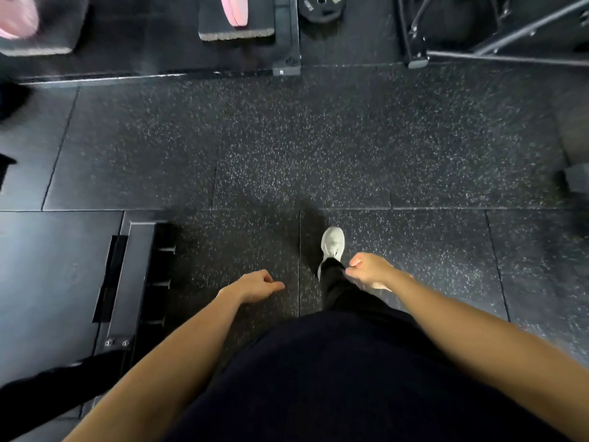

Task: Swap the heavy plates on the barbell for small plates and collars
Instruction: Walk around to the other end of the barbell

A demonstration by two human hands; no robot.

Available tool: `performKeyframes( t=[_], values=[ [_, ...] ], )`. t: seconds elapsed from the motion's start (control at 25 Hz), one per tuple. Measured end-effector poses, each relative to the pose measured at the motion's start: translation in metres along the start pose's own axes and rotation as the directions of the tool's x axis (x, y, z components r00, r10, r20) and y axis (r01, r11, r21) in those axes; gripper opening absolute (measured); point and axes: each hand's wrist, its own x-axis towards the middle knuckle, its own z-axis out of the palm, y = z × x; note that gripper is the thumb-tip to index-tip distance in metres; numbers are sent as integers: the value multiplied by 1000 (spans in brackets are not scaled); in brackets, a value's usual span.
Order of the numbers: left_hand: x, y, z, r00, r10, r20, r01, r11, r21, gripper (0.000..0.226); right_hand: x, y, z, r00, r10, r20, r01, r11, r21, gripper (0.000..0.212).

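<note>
Step in hand, as we judge it: walking between stations, nothing carried. No barbell is in view, so we cannot say where it lies.

Far left of both hands, at the top corner, a blurred pink plate (16, 17) sits on a dark pad; motion blur hides its edges. Down beside the left forearm a black steel base with short pegs (140, 282) lies flat on the platform floor, just left of our path.

Left hand (255, 285): empty, fingers loosely curled, thumb tip near the forefinger, pinching nothing. Well ahead of it, a second pink plate (234, 11) rests edge-on against a foam block (236, 31).

Between the hands a grey shoe (333, 242) is planted forward on the speckled rubber floor (318, 148).

Right hand (369, 271): empty, half closed in a slack fist. Far ahead and slightly left of it, a small black plate (322, 8) lies flat on the floor, probably one of the light plates we want. Right of that, rack legs (417, 55).

Next move calls for crossing open floor, then stooping to lift the small black plate. The raised platform edge (287, 67) beside it is the trip point.
</note>
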Motion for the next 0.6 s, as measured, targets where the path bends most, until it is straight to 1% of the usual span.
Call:
performKeyframes(
  t=[0.08, 0.2, 0.28, 0.36, 0.44, 0.48, 0.6],
  values=[
    [23, 23, -37, 1000, -22, -23, 21, 1000, -18, 53, 36, -21, -48, 999, -46, 17, 47, 997, -64, 44],
    [47, 54, -94, 995, -73, -61, 66, 991, -112, 44, 86, -55, -126, 997, -65, 46, 70, 990, -126, 42],
    [59, 70, -128, 990, -88, -113, 64, 978, -200, 45, 118, -82, -174, 993, -74, 91, 90, 976, -199, 39],
    [69, 79, -157, 976, -117, -185, 58, 952, -299, 48, 143, -112, -210, 991, -76, 106, 104, 950, -293, 38],
    [80, 83, -183, 959, -161, -231, 60, 919, -390, 46, 176, -145, -235, 989, -96, 112, 127, 941, -312, 36],
    [88, 81, -194, 955, -184, -232, 71, 903, -424, 46, 192, -162, -244, 988, -102, 120, 135, 940, -313, 34],
    [118, 67, -229, 955, -257, -146, 150, 848, -509, 50, 241, -216, -260, 976, -94, 194, 163, 912, -376, 30]
  ],
)
